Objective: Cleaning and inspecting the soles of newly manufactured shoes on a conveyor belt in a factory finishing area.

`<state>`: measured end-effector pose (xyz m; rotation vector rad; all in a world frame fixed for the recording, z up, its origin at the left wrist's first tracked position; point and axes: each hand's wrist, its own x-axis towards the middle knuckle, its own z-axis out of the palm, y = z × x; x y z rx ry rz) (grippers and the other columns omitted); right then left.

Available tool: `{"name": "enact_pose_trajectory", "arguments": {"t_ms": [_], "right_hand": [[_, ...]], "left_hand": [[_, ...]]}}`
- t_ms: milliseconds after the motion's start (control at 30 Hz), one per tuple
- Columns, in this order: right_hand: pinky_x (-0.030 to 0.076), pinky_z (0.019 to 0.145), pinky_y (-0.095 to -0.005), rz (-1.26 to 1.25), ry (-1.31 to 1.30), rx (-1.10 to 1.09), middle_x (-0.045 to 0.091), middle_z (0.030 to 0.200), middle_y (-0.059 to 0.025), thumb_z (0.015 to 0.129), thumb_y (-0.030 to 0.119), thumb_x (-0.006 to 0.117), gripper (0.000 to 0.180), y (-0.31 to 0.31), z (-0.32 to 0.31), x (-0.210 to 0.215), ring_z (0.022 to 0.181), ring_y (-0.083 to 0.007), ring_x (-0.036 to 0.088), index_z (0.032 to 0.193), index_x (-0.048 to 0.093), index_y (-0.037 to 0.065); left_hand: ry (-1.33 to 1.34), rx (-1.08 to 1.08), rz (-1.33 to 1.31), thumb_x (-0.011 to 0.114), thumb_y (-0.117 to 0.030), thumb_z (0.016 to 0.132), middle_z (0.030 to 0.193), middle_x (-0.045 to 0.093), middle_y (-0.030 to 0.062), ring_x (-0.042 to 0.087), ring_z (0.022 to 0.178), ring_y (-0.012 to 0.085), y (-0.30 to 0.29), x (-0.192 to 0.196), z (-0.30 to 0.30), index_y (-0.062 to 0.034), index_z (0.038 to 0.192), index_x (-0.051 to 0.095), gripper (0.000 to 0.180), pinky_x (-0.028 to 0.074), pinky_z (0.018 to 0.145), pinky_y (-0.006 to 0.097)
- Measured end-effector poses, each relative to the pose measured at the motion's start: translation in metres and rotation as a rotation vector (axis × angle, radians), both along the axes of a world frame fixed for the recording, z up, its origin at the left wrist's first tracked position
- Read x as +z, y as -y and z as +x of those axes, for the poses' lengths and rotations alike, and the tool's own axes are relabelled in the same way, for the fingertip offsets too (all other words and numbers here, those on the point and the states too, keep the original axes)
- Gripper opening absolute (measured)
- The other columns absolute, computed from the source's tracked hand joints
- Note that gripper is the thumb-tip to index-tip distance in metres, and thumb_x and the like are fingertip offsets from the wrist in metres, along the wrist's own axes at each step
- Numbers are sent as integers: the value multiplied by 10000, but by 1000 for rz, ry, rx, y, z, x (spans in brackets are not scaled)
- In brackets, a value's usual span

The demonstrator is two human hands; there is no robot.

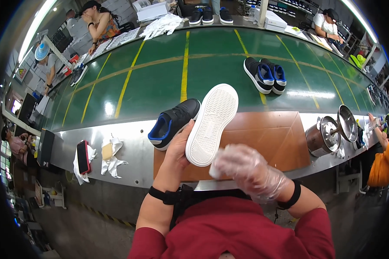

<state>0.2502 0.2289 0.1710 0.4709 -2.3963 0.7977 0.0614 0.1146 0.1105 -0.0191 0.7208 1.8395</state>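
My left hand (pixel 178 146) is closed on a sneaker (pixel 212 125), which is tilted so its white patterned sole faces me. Right behind that hand, a black sneaker (pixel 175 121) with a blue lining and white sole rests at the far left edge of a brown board (pixel 263 142). A clear plastic glove covers my right hand (pixel 244 166), just right of the sole's heel. Its fingers are curled round a white cloth (pixel 215 170), of which only a small part shows; motion blurs the fingers slightly.
A pair of black sneakers (pixel 263 75) stands on the green belt (pixel 155 82). Metal pump pot (pixel 322 137) is at the bench's right. To the left lie a phone (pixel 83 156) and a yellow sponge (pixel 107 151) on white cloths. Several people work around the belt.
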Motion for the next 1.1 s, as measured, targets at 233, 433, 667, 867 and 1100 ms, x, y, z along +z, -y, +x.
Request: {"name": "enact_pose_trajectory", "arguments": {"t_ms": [233, 433, 667, 867, 1100], "right_hand": [[479, 831, -379, 107, -7, 56, 572, 1062, -118, 632, 24, 595, 419, 7, -56, 9, 999, -276, 566, 1052, 590, 13], [458, 922, -350, 295, 238, 89, 565, 1165, -123, 732, 76, 572, 326, 15, 1, -14, 1060, -277, 542, 1049, 607, 12], [468, 926, -404, 88, 151, -212, 599, 1129, -133, 657, -30, 628, 385, -7, 27, -10, 1039, -314, 585, 1037, 624, 33], [488, 887, -404, 8, -13, -266, 632, 1059, -131, 633, -84, 628, 421, -9, 18, -8, 982, -304, 620, 1040, 626, 21], [495, 884, -402, 26, -40, -230, 627, 1071, -122, 628, -54, 646, 455, 5, 10, 3, 997, -315, 606, 1075, 619, 29]], "left_hand": [[6, -117, 66, 539, -282, 946, 1119, 629, 152, 650, 942, 218, -13, 19, 13, 23, 1200, 544, 397, 559, 785, 357], [123, -45, 152, 533, -300, 945, 1086, 647, 167, 665, 934, 237, 5, 11, -2, 39, 1206, 539, 428, 572, 783, 357], [140, -54, 201, 521, -286, 951, 1103, 639, 172, 661, 953, 240, 5, 14, 1, 40, 1213, 534, 418, 573, 796, 362], [171, -85, 280, 524, -274, 950, 1112, 632, 182, 658, 962, 251, 9, 13, 1, 42, 1227, 518, 420, 573, 805, 379], [170, -29, 274, 514, -282, 955, 1105, 636, 173, 664, 943, 245, 8, 4, 0, 37, 1229, 516, 421, 575, 796, 373]]}}
